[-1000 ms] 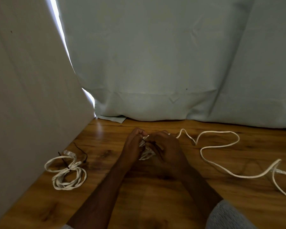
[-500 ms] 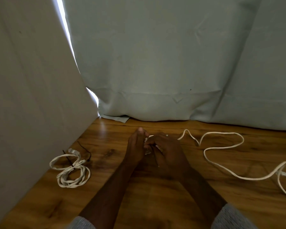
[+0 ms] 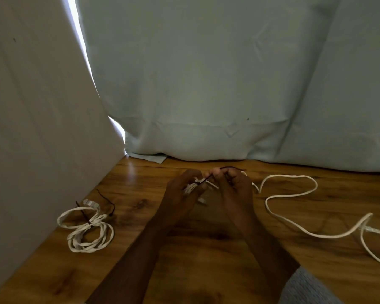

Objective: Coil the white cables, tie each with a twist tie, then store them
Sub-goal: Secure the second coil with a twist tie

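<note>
My left hand (image 3: 181, 189) is closed around a small bundle of coiled white cable (image 3: 190, 188) above the wooden table (image 3: 206, 249). My right hand (image 3: 233, 183) pinches a dark twist tie (image 3: 206, 178) that runs from the bundle up over its fingertips. A loose white cable (image 3: 290, 207) snakes across the table to the right, its far end leaving the frame. On the left lies a finished coil of white cable (image 3: 88, 231), bound with a dark twist tie (image 3: 83, 213).
A pale panel (image 3: 42, 128) leans along the table's left side. Light blue cloth (image 3: 228, 84) hangs behind the table's back edge. A thin dark tie (image 3: 106, 199) lies beside the left coil. My grey sleeve (image 3: 305, 288) shows at bottom right.
My hands have drawn slightly apart, and the dark twist tie now shows stretched between the bundle and my right fingers. The cables on the table have not moved.
</note>
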Demonstrator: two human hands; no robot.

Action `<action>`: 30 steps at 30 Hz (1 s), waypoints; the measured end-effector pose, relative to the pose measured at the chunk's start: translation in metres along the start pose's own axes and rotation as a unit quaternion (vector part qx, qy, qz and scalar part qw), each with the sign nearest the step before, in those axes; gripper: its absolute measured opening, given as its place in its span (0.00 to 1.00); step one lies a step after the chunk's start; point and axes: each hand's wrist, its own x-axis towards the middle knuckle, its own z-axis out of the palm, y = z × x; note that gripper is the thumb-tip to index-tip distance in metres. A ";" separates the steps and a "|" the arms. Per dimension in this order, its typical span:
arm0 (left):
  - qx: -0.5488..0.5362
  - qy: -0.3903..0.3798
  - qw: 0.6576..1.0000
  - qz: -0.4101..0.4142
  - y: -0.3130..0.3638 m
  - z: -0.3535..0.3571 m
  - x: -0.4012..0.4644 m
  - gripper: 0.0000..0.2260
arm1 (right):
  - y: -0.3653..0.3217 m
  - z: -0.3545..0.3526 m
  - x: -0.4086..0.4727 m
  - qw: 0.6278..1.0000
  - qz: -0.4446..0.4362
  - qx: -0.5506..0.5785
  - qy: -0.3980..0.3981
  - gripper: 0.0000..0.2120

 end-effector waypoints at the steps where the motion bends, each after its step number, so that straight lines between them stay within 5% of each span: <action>1: 0.005 0.010 1.000 0.007 -0.001 -0.001 0.000 0.06 | -0.001 0.001 0.000 1.000 0.000 0.006 -0.002 0.11; 6: -0.018 0.023 0.999 0.017 -0.001 -0.001 0.001 0.03 | -0.004 0.006 -0.003 0.998 0.029 0.054 -0.001 0.14; 22: 0.146 0.019 0.988 0.045 -0.006 -0.007 0.001 0.05 | 0.007 0.013 -0.007 0.999 0.030 0.036 -0.002 0.15; 30: 0.289 0.048 0.948 0.126 0.002 -0.003 -0.002 0.04 | 0.010 0.015 -0.007 1.000 0.000 -0.003 0.004 0.15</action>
